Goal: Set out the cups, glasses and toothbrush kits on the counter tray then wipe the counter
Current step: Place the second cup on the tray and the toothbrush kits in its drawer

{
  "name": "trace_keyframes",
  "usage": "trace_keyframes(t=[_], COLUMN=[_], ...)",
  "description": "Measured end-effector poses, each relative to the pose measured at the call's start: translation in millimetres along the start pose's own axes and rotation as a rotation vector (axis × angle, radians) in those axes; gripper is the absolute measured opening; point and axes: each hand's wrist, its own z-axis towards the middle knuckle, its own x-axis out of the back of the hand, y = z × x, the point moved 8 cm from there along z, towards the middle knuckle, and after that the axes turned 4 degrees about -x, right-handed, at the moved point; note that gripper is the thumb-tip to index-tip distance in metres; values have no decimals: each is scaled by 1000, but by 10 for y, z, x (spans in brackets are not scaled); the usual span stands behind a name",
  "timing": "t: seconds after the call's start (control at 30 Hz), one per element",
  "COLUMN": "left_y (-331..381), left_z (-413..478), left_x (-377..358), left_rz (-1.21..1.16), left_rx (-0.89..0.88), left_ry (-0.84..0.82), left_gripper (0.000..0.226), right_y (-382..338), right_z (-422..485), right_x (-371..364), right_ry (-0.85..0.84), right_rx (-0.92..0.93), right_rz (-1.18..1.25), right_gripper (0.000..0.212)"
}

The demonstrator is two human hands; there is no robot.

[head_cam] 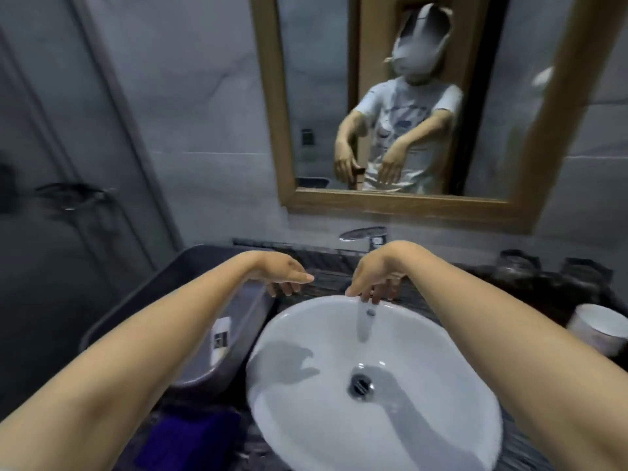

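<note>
Left of the white sink (pixel 339 419), a dark tray (pixel 238 334) holds one small packet (pixel 220 339)

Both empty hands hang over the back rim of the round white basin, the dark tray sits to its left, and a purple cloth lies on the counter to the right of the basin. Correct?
Not quite. The head view shows the purple cloth on the counter to the left of the round white basin, in front of the dark tray. The rest holds: the left hand and right hand are empty, over the back rim.

Head camera looks forward and steeply down, close over the sink (pixel 306 419), facing the mirror (pixel 407 202).
</note>
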Motion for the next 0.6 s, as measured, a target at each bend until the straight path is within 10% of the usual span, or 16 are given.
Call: trace_keyframes(t=[0.6], left_y=[-2998], left_z=[0], left_x=[588], left_rz=[-57], left_rx=[308], left_ry=[73], left_gripper=[50], right_y=[-2582], right_z=[1690], right_x=[-190], right_ry=[44], right_rx=[250], right_rz=[-200], right_gripper=[41])
